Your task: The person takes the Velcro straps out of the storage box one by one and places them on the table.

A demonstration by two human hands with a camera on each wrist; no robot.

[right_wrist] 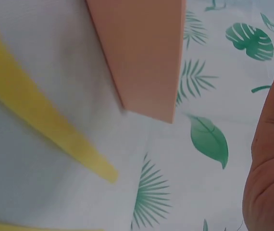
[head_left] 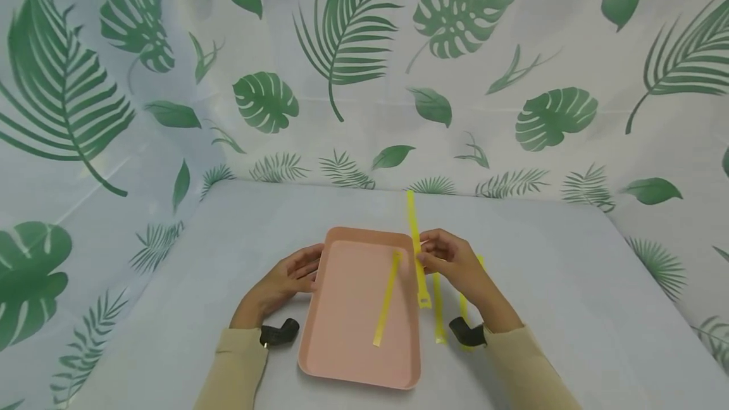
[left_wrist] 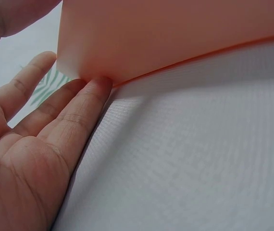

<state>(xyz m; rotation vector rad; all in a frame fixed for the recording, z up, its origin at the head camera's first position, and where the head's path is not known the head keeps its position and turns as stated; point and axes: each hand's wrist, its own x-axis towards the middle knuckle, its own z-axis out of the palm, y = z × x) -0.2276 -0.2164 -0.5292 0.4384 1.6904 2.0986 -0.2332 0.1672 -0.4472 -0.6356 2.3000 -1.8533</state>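
Note:
My right hand [head_left: 452, 261] pinches a yellow strap [head_left: 412, 214] between thumb and fingers, upright beside the tray's right rim. The strap has a slotted head at its lower end. A pink rectangular tray [head_left: 347, 309] lies on the table, with another yellow strap [head_left: 387, 299] lying slantwise inside it. On the tray's left side, my left hand [head_left: 285, 280] rests its fingertips against the outer wall. Those fingers [left_wrist: 74, 115] are mostly straight, touching low on the wall in the left wrist view. The held strap is out of sight in the right wrist view.
Two more yellow straps, one nearer the tray [head_left: 438, 315] and one farther right [head_left: 464, 312], lie on the white table [head_left: 569, 309], partly under the right hand and forearm. A leaf-patterned curtain [head_left: 364, 125] borders the table. Each wrist wears a black device [head_left: 279, 333].

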